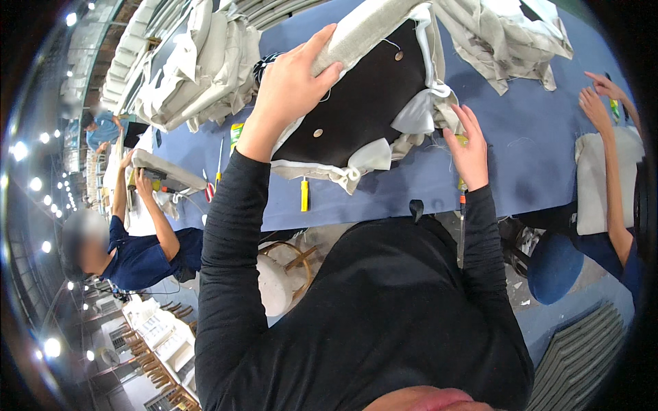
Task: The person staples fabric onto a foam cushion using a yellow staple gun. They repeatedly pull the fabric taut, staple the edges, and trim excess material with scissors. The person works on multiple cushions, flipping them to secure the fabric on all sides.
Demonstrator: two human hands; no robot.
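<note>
Beige upholstered panel (370, 92) needed a steady hold imo: left hand (293, 81) gripped its edge, right hand (471, 151) hung half-open, seemingly empty, beside it.

Left bare hand (291, 82) grips the beige fabric-edged, black-faced upholstered panel (363, 96) bearing 2 round metallic buttons (318, 133); right bare hand (469, 151), loosely spread, is near its right edge.

The desk (521, 171) has a blue top surface. Below its near edge, a pale round stool (272, 284) and a blue round stool (556, 270) stand on a grey floor (336, 246). Along the left, bright lamps (51, 347) dot a dark ceiling (31, 288). At lower left, wooden frames (147, 359) line a long white surface (164, 334).
</note>
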